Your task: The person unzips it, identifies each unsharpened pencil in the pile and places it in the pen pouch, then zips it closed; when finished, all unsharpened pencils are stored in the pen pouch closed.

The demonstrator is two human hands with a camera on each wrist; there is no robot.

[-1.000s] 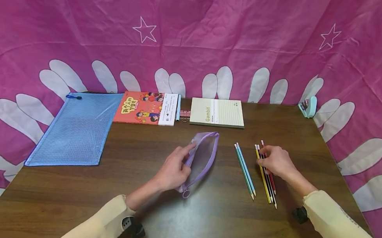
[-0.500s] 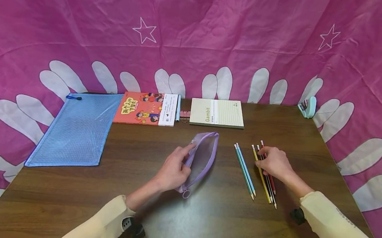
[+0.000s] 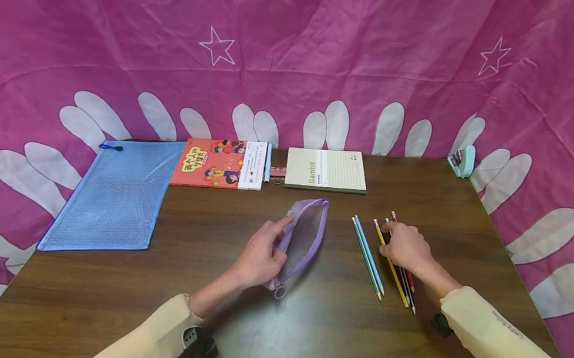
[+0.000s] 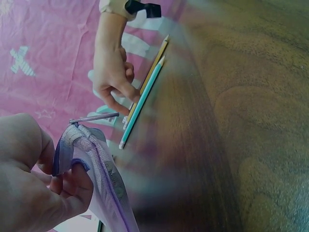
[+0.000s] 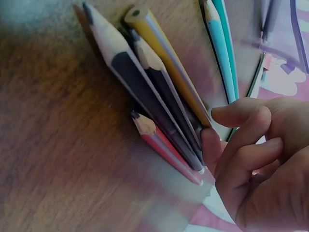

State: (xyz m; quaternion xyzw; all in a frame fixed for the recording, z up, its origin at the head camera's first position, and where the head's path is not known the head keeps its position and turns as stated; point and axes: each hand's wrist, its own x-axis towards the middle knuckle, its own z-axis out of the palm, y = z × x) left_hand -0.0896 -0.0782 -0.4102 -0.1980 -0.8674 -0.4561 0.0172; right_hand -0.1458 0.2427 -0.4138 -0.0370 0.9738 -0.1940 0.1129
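My left hand (image 3: 261, 254) grips one side of a purple zip pencil pouch (image 3: 319, 236), whose mouth gapes toward the right. In the left wrist view, thumb and fingers pinch the pouch's edge. On the right, my right hand (image 3: 408, 249) pinches a yellow pencil (image 3: 396, 276) between thumb and index finger; the other fingers are curled. Two black pencils (image 5: 145, 87) and a red pencil (image 5: 169, 154) lie beside it, their upper parts partly hidden under the hand. A blue and a green pencil (image 3: 367, 258) lie side by side between the pouch and the yellow pencil.
Along the back of the wooden table (image 3: 332, 343) are a blue mesh zip bag (image 3: 114, 201), a red book (image 3: 209, 164), a pale blue pen (image 3: 268, 162), a pink binder clip (image 3: 278, 171), a Gambit notebook (image 3: 327, 169) and a mint-coloured item (image 3: 463, 161). A pink cloth hangs behind.
My right hand has shifted slightly left, and the yellow pencil's eraser end has swung left, away from the black and red pencils. My left hand and the pouch have stayed put.
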